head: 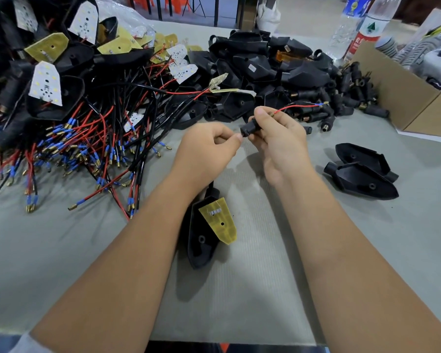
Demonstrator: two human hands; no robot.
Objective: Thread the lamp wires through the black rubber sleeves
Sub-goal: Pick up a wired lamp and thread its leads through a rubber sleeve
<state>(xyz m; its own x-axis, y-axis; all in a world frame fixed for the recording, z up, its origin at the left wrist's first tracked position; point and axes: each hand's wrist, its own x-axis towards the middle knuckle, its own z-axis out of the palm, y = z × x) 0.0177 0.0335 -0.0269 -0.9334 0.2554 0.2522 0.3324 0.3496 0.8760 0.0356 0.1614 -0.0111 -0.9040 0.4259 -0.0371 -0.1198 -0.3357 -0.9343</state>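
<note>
Both hands meet over the middle of the grey cloth-covered counter [61, 250]. The right hand [278, 138] has its fingers curled around a short black rubber sleeve [248, 128], gripping it between thumb and fingers with the sleeve's open end pointing left. A thin red wire [290, 107] comes out past the right thumb and runs to the far right, ending in a blue-collared brass terminal [322, 104] — a small brass spring-like coil [271, 113] sits on the wire just beside the thumb tip. The left hand [209, 146] is closed into a pinch, thumb and forefinger pressed together right at the sleeve's left opening; what they pinch is too small to tell.

Just near of the hands, between the two forearms, lies one black plastic lamp shell [201, 240] with a yellow wedge-shaped circuit board [220, 225] resting on it. To the right of the right wrist lie two more empty black shells [362, 171], overlapping.

On the far left is a large tangle of red and black wires [99, 138] with blue-and-brass ends, attached to many shells and white or yellow boards — too many to count. Beyond the hands sits a heap of black shells [252, 67], and to its right a pile of loose black sleeves [351, 95] beside an open cardboard box [405, 98]. Two clear plastic bottles [359, 24] stand at the far right.
</note>
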